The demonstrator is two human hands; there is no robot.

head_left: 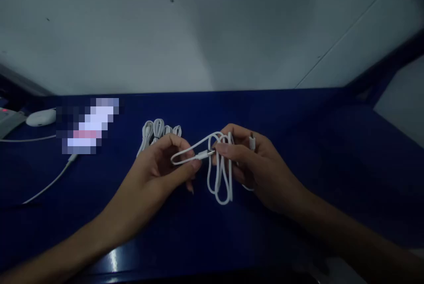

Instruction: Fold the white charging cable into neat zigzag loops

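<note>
A white cable (223, 187) hangs in several loose loops between my two hands, above the blue table. My right hand (247, 156) is closed on the loops, its thumb pressed over their upper part; one white plug shows behind its index finger. With thumb and fingers, my left hand (170, 164) pinches the cable beside its other plug (202, 155), whose metal tip points right toward my right thumb. A short bend of cable curves across the left fingers. Some right fingertips are hidden behind the loops.
Several bundled white cables (158, 128) lie on the blue table (205, 240) just behind my left hand. At the left are a blurred-out lit device (92, 125) with a cable plugged in and a white rounded object (41, 118). A pale wall (132, 32) rises behind.
</note>
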